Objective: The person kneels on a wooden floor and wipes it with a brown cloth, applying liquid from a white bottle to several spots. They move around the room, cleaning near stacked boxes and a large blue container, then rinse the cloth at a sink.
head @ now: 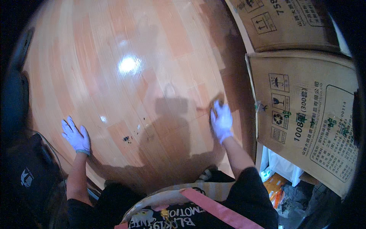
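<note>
Both my hands wear thin pale gloves above a wood-patterned tabletop (108, 86). My left hand (75, 136) lies palm down near the left edge, fingers spread and holding nothing. Towards the right edge, my right hand (222, 121) has its fingers curled over a small brown thing (218, 98), which is blurred and mostly hidden; it may be a scouring pad. Between the hands lies a cluster of dark crumbs (127, 139), with a few smaller specks around it. Shadows of my head and arms fall across the middle of the surface.
Large printed cardboard cartons, one (303, 114) beside the right edge and another (286, 25) beyond it, stand close to the table. Below them are a white container (283, 166) and dark plastic bags (294, 197). Black fabric (28, 177) bearing a logo is at lower left.
</note>
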A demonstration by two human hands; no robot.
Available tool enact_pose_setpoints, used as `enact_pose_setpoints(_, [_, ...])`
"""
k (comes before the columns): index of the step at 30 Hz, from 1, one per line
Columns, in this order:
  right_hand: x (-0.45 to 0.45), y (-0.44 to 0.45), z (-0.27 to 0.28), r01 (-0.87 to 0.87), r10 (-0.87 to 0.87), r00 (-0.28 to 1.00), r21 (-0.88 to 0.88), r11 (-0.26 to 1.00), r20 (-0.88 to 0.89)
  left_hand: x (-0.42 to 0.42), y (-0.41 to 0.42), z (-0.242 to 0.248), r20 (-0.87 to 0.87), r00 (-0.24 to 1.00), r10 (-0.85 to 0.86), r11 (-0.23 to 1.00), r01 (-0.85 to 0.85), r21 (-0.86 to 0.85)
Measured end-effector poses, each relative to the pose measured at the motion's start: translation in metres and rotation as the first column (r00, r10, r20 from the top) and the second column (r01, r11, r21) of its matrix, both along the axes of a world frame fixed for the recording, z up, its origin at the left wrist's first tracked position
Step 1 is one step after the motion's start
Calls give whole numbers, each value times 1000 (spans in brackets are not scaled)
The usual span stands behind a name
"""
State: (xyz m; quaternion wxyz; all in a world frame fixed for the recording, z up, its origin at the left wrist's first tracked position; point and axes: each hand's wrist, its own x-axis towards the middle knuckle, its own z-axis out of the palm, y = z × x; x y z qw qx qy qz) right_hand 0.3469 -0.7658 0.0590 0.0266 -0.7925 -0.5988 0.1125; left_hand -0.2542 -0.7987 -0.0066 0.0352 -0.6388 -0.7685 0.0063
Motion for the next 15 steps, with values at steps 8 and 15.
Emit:
enact_pose_setpoints(8, [6,22,4,-252,248,959,9,968,138,1,1,3,-11,1000,-11,1000,12,12])
enact_pose_setpoints(15, [-4,63,3,-222,209,969,94,971,134,2,2,2,-5,1000,-18,1000,18,20])
